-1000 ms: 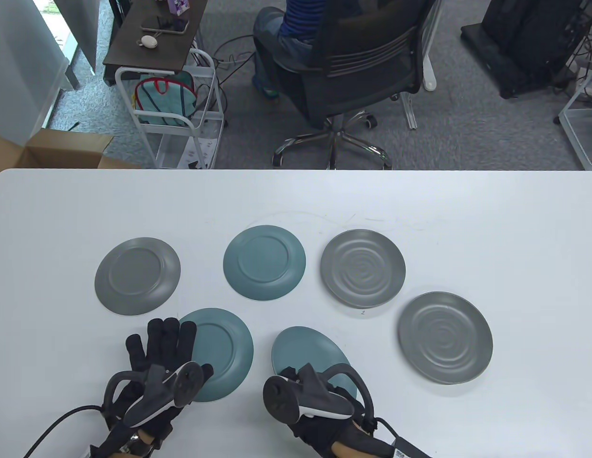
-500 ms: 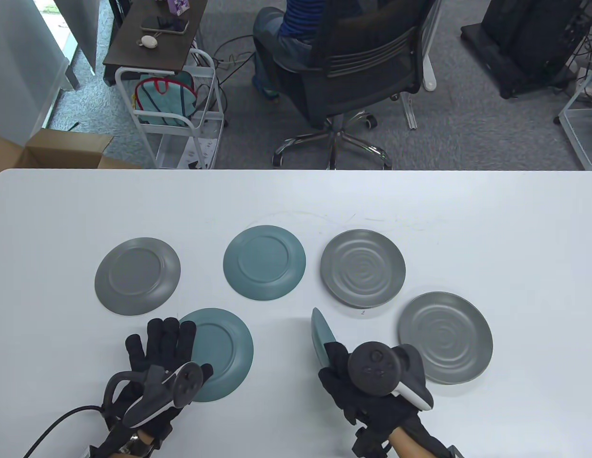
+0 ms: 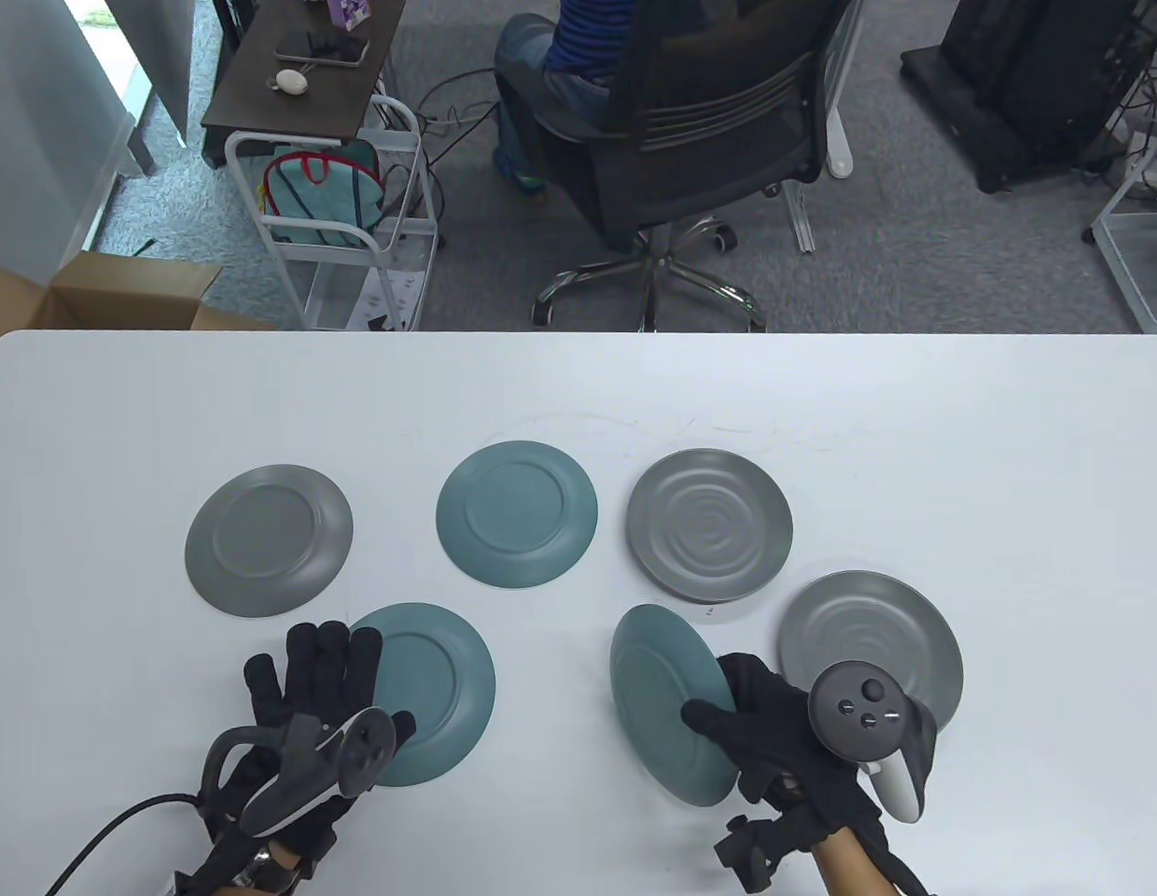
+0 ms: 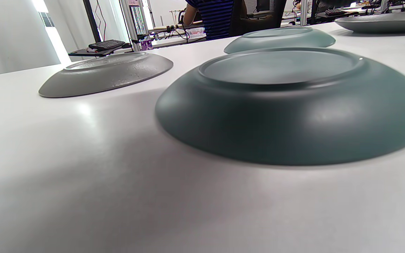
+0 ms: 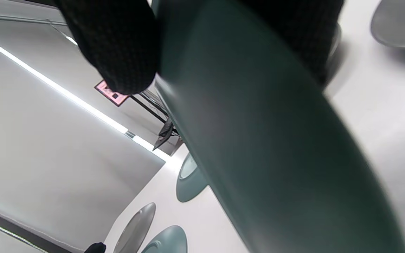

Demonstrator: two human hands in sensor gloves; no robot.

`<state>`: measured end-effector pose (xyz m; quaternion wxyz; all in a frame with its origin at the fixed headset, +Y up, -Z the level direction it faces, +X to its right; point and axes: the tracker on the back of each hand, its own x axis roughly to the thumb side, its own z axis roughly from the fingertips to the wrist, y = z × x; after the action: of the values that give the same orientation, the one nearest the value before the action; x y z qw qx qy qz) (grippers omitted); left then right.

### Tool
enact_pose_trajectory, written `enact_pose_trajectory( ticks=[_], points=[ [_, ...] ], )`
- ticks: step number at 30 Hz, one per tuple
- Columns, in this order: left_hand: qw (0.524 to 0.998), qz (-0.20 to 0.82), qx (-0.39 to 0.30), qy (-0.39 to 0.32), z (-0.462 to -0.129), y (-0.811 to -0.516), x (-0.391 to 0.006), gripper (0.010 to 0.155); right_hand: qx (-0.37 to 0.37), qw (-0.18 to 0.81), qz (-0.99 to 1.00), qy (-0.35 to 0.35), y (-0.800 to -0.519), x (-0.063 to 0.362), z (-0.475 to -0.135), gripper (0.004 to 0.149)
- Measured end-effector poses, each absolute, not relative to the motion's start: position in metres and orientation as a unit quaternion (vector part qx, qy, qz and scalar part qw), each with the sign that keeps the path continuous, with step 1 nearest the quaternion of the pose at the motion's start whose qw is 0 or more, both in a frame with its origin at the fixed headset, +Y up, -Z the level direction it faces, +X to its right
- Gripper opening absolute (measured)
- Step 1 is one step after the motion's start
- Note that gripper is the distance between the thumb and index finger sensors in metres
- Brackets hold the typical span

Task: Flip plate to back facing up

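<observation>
At far left a grey plate (image 3: 269, 539) lies back-up on the white table (image 3: 1008, 448). Just beside it the left hand (image 3: 308, 695) rests flat, fingers spread, its fingertips touching the rim of a teal plate (image 3: 439, 691) that is already turned over (the left wrist view shows its foot ring on top). Behind sits another teal plate (image 3: 516, 513), also back-up.

Right of centre is the task's thing, the tilted teal plate (image 3: 667, 700), held up off the table by the right hand (image 3: 774, 737), thumb across the upper face and the other fingers hidden behind it. Which face is uppermost I cannot tell for sure.

To finish well, I would lower the free edge to the table first, then slide the fingers out, keeping clear of the ringed grey plate (image 3: 868, 653) just beside the hand. The other ringed plate (image 3: 709, 537) sits face-up behind.
</observation>
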<state>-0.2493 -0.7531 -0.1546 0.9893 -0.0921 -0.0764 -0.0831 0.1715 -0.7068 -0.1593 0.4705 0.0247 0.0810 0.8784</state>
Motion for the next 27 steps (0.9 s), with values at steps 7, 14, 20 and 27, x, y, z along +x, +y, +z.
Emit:
enact_pose_trajectory(
  ticks=[7,14,20,27],
  points=[
    [0.99,-0.082,-0.091,-0.076,-0.154,-0.753,-0.25,0.089,-0.028,0.453,0.878,0.151,-0.74,0.179,-0.161,0.057],
    [0.99,-0.081,-0.089,-0.081,-0.154,-0.753,-0.249,0.089,-0.061,0.389,0.895,0.21,-0.765,0.175,-0.164,0.065],
    [0.989,-0.08,-0.094,-0.081,-0.154,-0.755,-0.248,0.088,-0.076,0.351,0.906,0.226,-0.775,0.171,-0.172,0.068],
    [0.989,-0.08,-0.1,-0.08,-0.155,-0.756,-0.248,0.089,-0.082,0.33,0.91,0.237,-0.781,0.168,-0.177,0.07]
  ],
)
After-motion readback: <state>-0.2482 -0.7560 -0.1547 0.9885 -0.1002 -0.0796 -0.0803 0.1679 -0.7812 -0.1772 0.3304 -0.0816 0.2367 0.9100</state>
